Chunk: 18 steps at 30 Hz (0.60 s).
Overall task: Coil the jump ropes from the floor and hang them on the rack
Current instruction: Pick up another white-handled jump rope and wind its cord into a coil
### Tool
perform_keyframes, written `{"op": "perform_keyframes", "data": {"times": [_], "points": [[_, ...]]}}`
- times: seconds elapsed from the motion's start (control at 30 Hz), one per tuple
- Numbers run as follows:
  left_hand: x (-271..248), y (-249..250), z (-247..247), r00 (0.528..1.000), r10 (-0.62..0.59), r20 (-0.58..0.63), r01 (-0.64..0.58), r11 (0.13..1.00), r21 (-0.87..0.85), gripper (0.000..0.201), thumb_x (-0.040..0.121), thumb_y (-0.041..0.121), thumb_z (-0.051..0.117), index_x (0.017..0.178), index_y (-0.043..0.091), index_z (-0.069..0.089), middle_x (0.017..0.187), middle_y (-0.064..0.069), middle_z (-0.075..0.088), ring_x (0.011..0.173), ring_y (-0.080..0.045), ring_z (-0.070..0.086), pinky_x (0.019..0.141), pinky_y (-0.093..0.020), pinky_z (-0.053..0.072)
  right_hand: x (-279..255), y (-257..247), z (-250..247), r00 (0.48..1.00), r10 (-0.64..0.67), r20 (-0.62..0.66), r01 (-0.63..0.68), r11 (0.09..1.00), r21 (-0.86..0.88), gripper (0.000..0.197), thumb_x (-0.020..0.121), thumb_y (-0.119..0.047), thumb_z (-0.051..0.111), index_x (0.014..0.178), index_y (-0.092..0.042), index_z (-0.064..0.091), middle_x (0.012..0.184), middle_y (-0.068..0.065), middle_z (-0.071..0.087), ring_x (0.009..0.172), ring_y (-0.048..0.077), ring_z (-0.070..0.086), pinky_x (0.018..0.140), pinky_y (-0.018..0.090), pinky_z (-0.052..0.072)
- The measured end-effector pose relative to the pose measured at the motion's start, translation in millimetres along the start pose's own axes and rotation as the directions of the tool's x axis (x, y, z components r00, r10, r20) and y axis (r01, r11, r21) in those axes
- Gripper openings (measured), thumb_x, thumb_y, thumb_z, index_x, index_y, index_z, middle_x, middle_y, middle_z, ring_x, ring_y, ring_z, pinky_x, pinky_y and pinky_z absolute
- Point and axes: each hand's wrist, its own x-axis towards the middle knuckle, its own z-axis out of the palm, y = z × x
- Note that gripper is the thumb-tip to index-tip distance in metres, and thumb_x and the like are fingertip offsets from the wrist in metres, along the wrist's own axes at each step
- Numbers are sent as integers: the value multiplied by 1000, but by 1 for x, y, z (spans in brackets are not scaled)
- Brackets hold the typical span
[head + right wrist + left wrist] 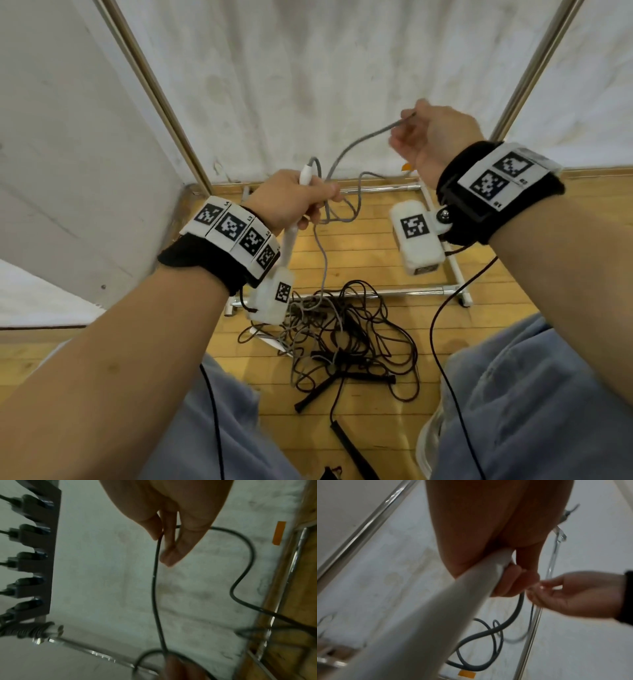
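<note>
left hand (pixel 294 202): fist closed round a white handle (pixel 290 240) and loops of grey rope (pixel 356 140), raised above the floor. right hand (pixel 431 137): fingertips pinching the same grey rope further along, apart from the left hand. black ropes (pixel 359 339): tangled heap on the wooden floor (pixel 370 240), beside the rack base (pixel 411 292). hook rack (pixel 34 561): up on the frame, coils already hung.

Rope pile (pixel 346 339) on floor (pixel 394 428) before rack base (pixel 424 291), curtain (pixel 342 85) behind, hands above.
</note>
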Motion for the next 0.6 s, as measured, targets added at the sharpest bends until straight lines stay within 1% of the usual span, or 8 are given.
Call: {"op": "perform_keyframes", "data": {"times": [0.07,0.13,0.2,0.27,0.37,0.43,0.5,0.6], "points": [[1,6,-2,997,15,-75,-26,989,-144,21,92,22,62,76,10,68,55,5,56,45,-10,49,40,-20,35,0,13,4,994,83,69,-73,989,-132,11,91,4,46,84,-2,53,88,13,56,69,21,66,66,28,56],[3,12,-4,993,21,-120,-49,969,-241,24,95,23,58,76,9,65,55,5,54,42,-9,46,38,-19,32,-8,31,9,957,163,241,-50,907,-417,14,90,3,47,101,-3,53,99,10,57,86,20,63,74,28,54],[4,18,-6,992,16,-126,-57,942,-330,28,97,25,53,76,10,62,54,5,52,39,-9,42,37,-19,30,-21,48,15,858,260,443,77,787,-612,25,88,1,53,111,-4,59,99,9,60,93,17,58,80,29,49],[3,24,-9,992,7,-128,-57,918,-392,30,99,26,49,76,10,60,54,6,51,38,-9,40,37,-19,29,-36,59,20,783,348,516,164,685,-710,22,86,-11,61,108,-8,65,102,11,65,98,18,58,85,33,44],[1,27,-17,986,-3,-166,-66,910,-410,31,100,27,47,76,11,60,55,6,50,39,-8,39,39,-19,29,-46,67,22,758,336,559,276,612,-741,16,91,-23,58,98,-14,69,99,3,70,87,14,58,80,33,46],[-2,28,-23,984,1,-177,-73,915,-398,30,100,27,47,78,12,60,58,6,51,39,-8,38,39,-19,29,-50,68,22,772,273,574,340,585,-736,13,93,-28,56,88,-23,68,93,-4,69,79,11,57,72,30,46],[-4,27,-27,990,12,-142,-67,919,-389,30,100,27,46,79,11,61,61,5,53,40,-8,37,40,-19,29,-52,68,22,789,213,577,369,587,-721,11,92,-34,56,87,-29,65,95,-4,68,77,10,58,68,30,47],[-7,23,-31,988,36,-148,-86,934,-348,30,99,27,47,80,11,64,62,4,58,40,-9,37,40,-20,29,-55,68,21,785,162,598,416,577,-703,18,96,-27,49,86,-21,63,93,3,69,69,9,59,59,24,46]]}}
